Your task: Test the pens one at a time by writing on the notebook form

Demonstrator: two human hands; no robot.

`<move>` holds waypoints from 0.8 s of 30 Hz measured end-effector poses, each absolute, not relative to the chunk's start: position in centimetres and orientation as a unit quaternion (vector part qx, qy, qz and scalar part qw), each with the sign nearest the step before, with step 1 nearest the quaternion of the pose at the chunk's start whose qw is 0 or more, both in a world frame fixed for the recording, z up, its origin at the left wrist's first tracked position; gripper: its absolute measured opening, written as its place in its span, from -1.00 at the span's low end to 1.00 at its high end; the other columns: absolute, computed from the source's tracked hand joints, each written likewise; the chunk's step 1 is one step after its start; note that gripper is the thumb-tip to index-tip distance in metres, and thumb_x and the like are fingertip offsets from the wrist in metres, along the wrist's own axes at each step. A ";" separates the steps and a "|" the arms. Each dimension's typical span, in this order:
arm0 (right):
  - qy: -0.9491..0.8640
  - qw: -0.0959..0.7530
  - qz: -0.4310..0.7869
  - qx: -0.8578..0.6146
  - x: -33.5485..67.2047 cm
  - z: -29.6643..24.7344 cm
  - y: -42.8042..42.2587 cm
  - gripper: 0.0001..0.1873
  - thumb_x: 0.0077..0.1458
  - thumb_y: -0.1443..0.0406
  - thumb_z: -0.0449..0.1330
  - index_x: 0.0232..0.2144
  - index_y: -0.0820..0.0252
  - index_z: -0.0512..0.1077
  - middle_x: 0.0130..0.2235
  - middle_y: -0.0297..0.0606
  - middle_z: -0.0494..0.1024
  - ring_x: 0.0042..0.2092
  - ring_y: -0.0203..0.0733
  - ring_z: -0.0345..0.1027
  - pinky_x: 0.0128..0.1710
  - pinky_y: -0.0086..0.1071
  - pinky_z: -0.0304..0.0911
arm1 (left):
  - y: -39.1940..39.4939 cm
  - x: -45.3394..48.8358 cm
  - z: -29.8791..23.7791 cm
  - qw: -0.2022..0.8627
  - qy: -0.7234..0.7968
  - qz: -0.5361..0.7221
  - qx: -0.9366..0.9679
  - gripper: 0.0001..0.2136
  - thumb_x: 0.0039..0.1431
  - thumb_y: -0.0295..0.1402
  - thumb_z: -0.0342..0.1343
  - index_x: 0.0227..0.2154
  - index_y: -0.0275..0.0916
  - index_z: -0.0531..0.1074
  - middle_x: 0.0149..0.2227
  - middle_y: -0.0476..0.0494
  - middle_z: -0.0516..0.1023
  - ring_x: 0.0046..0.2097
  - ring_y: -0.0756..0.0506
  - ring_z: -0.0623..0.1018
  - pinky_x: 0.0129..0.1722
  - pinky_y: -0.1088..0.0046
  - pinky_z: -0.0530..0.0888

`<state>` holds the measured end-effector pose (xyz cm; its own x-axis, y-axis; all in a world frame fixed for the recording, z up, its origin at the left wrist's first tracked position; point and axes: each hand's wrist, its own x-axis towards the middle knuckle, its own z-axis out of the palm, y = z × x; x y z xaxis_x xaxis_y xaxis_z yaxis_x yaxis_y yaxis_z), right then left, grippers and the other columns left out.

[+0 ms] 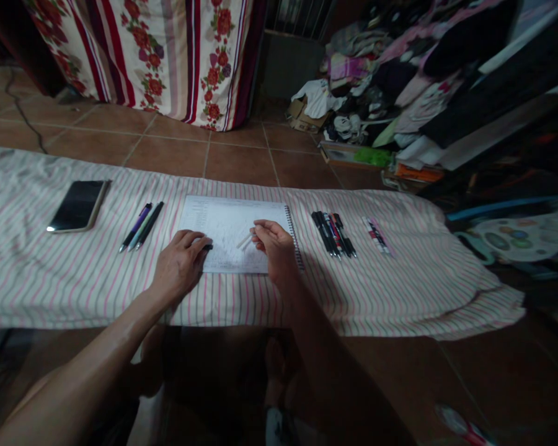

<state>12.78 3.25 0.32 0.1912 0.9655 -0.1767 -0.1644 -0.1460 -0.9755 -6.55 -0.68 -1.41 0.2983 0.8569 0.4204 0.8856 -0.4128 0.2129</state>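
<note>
A spiral notebook lies open at a written page on the striped cloth. My left hand rests at its lower left edge, fingers closed around a small black piece, which may be a pen cap. Over the page's right half, my right hand pinches a pale, slim, pen-like stick that slants down to the left. Its far end is partly hidden by the fingers. Left of the notebook lie 3 pens side by side. Several dark pens are grouped to its right.
A striped cloth covers the low table. On the left lies a phone; white and pink pens lie at right. Beyond are a floral curtain, the tiled floor and a heap of clothes.
</note>
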 end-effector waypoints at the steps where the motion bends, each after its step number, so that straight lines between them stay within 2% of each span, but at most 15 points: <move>1: -0.363 0.542 0.525 -0.546 12.7 0.4 3.2 -0.78 -0.19 0.23 0.22 -0.40 0.18 0.44 -0.45 -0.35 0.52 -0.48 -0.38 0.31 -0.51 -0.50 0.14 | -0.8 -6.7 -1.4 0.029 -0.542 -0.239 -0.805 -0.77 0.21 -0.41 -0.05 -0.14 -0.28 0.44 -0.12 -0.23 0.50 -0.06 -0.20 0.39 -0.11 0.22 0.45; 10: -0.368 0.552 0.534 -0.524 11.5 0.6 3.7 -0.76 -0.20 0.27 0.19 -0.37 0.19 0.45 -0.42 -0.34 0.52 -0.44 -0.38 0.29 -0.48 -0.50 0.15 | -1.2 -7.5 -1.5 0.030 -0.538 -0.237 -0.808 -0.77 0.20 -0.42 -0.04 -0.14 -0.30 0.44 -0.10 -0.24 0.50 -0.05 -0.21 0.40 -0.12 0.20 0.48; 20: -0.398 0.583 0.511 -0.491 10.3 -0.7 4.4 -0.64 -0.29 0.28 0.28 -0.32 0.16 0.41 -0.43 -0.39 0.43 -0.38 -0.34 0.29 -0.37 -0.44 0.22 | -1.2 -7.5 -1.5 0.019 -0.541 -0.236 -0.807 -0.77 0.22 -0.41 -0.06 -0.16 -0.25 0.46 -0.12 -0.22 0.52 -0.03 -0.21 0.40 -0.14 0.21 0.48; 24: -0.390 0.559 0.521 -0.513 10.1 -0.6 4.2 -0.66 -0.29 0.24 0.28 -0.35 0.17 0.40 -0.48 -0.42 0.42 -0.42 -0.36 0.27 -0.42 -0.45 0.19 | -1.0 -7.6 -1.5 0.017 -0.540 -0.239 -0.807 -0.77 0.21 -0.43 -0.06 -0.18 -0.25 0.47 -0.13 -0.23 0.52 -0.04 -0.21 0.40 -0.14 0.20 0.48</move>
<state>10.10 4.25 -0.60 0.1522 0.9834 -0.0985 -0.1820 -0.0701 -0.9808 -7.58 -1.03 -1.47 0.3019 0.8631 0.4050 0.8796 -0.4159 0.2308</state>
